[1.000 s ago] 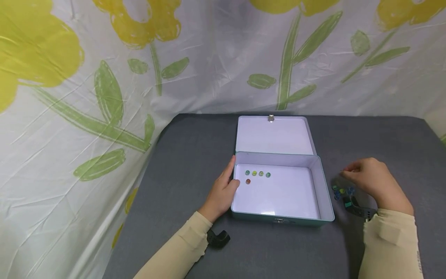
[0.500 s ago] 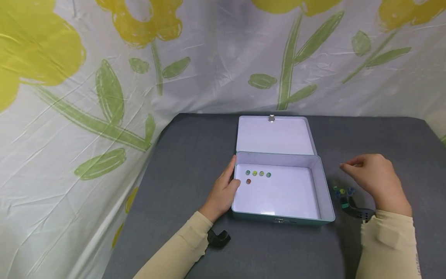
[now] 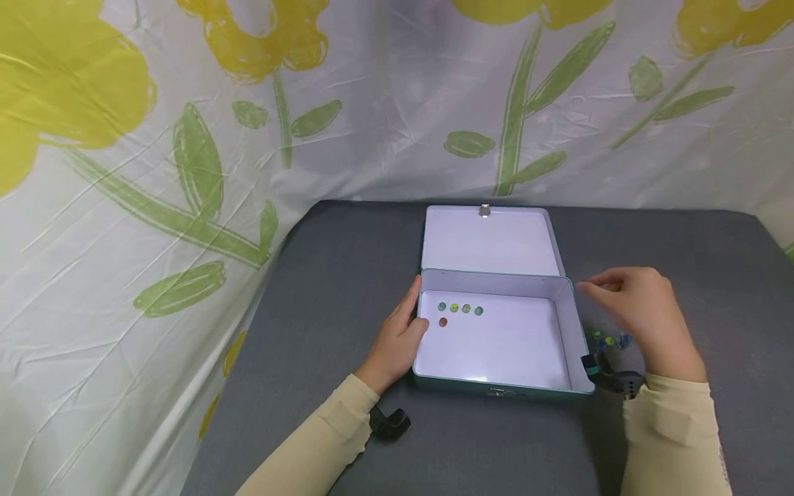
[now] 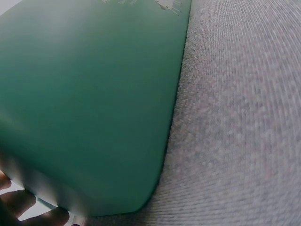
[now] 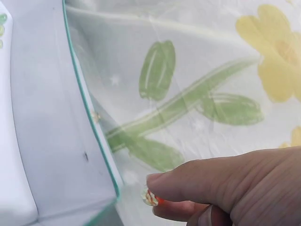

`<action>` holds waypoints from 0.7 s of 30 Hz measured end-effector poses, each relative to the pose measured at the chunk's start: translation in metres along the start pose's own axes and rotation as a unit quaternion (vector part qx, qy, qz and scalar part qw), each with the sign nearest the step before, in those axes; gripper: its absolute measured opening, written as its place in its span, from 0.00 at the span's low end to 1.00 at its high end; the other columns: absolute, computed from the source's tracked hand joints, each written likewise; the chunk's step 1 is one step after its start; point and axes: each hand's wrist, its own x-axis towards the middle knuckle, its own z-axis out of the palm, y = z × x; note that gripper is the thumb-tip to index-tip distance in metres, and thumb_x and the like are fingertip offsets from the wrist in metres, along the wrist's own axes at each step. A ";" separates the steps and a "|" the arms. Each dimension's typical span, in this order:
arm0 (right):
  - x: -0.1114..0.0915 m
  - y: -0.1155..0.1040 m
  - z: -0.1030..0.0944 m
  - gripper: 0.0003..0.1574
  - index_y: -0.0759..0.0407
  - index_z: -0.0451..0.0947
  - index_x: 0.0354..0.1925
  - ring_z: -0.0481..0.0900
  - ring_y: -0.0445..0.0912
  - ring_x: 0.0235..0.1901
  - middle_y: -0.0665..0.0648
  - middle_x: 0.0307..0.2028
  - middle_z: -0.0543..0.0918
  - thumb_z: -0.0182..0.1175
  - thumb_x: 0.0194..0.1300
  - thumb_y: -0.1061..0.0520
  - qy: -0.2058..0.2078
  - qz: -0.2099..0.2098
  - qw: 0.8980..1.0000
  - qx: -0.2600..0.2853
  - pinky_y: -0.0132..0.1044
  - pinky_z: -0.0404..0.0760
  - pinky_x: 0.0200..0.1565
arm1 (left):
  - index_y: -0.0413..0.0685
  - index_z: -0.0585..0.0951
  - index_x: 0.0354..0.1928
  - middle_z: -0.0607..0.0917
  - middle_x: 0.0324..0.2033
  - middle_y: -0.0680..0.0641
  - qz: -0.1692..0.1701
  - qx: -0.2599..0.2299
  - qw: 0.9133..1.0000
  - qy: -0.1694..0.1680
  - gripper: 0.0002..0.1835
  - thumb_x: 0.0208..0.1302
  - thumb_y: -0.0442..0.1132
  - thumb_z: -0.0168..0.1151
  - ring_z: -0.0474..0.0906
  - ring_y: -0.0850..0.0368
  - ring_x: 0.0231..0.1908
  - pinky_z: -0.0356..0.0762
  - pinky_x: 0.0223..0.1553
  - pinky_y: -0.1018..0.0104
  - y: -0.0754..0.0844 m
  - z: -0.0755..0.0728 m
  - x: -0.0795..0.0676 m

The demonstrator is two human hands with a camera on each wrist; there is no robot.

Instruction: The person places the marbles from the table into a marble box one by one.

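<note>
From the head camera I see my left hand (image 3: 397, 341) resting with relaxed fingers against the open tin (image 3: 573, 331), five beads (image 3: 460, 311) inside. My right hand (image 3: 639, 310) hovers just beside its right wall. The right wrist camera shows it pinching a marble (image 5: 150, 197).

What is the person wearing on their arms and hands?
Both arms wear long beige sleeves, the left sleeve and the right sleeve, with ribbed cuffs at the wrists. The left hand and right hand are bare, with no gloves. A black strapped device sits under each wrist, the right one showing a teal patch.
</note>
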 end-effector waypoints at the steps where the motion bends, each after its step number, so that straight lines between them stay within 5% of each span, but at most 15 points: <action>1: 0.000 -0.002 0.001 0.29 0.71 0.86 0.52 0.79 0.54 0.36 0.68 0.41 0.88 0.62 0.75 0.45 0.000 -0.001 1.000 0.002 0.40 0.74 0.30 | 0.60 0.51 0.86 0.54 0.83 0.59 0.000 0.000 1.000 0.000 0.39 0.76 0.35 0.45 0.48 0.65 0.80 0.52 0.79 0.50 0.000 0.000 0.000; 8: 0.003 -0.017 0.009 0.28 0.70 0.87 0.52 0.73 0.49 0.28 0.59 0.31 0.86 0.62 0.75 0.44 0.005 -0.006 1.000 0.007 0.41 0.71 0.27 | 0.64 0.51 0.85 0.53 0.82 0.64 -0.002 -0.007 1.000 -0.005 0.39 0.76 0.36 0.46 0.48 0.65 0.80 0.53 0.78 0.50 0.000 -0.001 0.000; 13: 0.007 -0.030 0.016 0.27 0.70 0.87 0.50 0.75 0.50 0.30 0.61 0.32 0.87 0.63 0.75 0.46 0.002 -0.010 1.000 0.009 0.41 0.72 0.28 | 0.68 0.50 0.85 0.53 0.81 0.66 -0.005 -0.007 1.000 -0.007 0.39 0.76 0.37 0.45 0.49 0.65 0.80 0.55 0.77 0.49 -0.001 -0.002 0.001; 21: 0.014 -0.044 0.026 0.25 0.67 0.88 0.49 0.75 0.51 0.29 0.59 0.31 0.86 0.64 0.74 0.45 -0.010 -0.027 1.000 0.009 0.42 0.72 0.27 | 0.61 0.50 0.86 0.54 0.83 0.59 0.009 -0.009 1.000 -0.011 0.39 0.76 0.36 0.45 0.48 0.63 0.80 0.53 0.78 0.49 -0.002 -0.001 0.001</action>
